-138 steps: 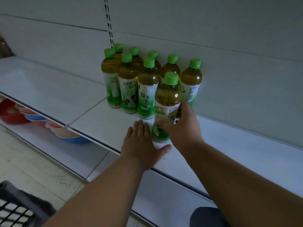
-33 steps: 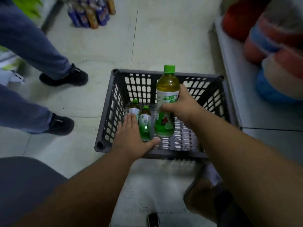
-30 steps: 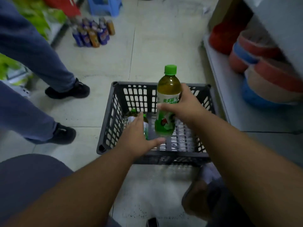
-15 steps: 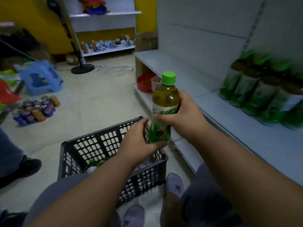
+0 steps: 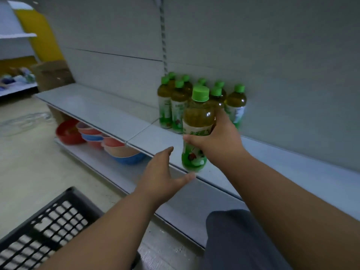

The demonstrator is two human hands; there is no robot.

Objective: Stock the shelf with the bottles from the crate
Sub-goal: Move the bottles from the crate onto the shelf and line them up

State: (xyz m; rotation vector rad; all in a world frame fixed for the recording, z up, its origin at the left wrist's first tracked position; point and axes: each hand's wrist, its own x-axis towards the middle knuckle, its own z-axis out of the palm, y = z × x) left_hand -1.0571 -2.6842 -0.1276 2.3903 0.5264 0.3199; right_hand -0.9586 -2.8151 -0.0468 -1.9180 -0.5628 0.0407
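My right arm reaches in from five o'clock, and my right hand (image 5: 218, 141) is wrapped around the middle of a bottle (image 5: 196, 131), thumb across the front of the label, the other fingers behind it. My left arm comes up from seven o'clock; my left hand (image 5: 161, 176) is released, fingers straight and pointing toward twelve, thumb spread out toward three o'clock. It grips nothing and hovers just below and to the nine o'clock side of the bottle's base, the thumb tip close beneath it; whether it brushes the bottle I cannot tell.

The bottle I hold is upright, leaning very slightly, its base over the front edge of the shelf (image 5: 109, 115). I cannot tell if the base rests on the board or hangs just above it. It has a bright green cap (image 5: 200, 93), amber-green tea showing through the clear shoulder, and a white and green label with a small red mark low down.

Behind it, toward twelve o'clock, a cluster of stocked bottles (image 5: 176, 106) of the same kind stands against the back panel, one of them just beside my right hand at one o'clock.

The black crate (image 5: 44, 230) sits on the floor at seven o'clock, well apart from the bottle. Stacked bowls (image 5: 116, 149) in red, pink and blue lie on the lower shelf at nine o'clock.
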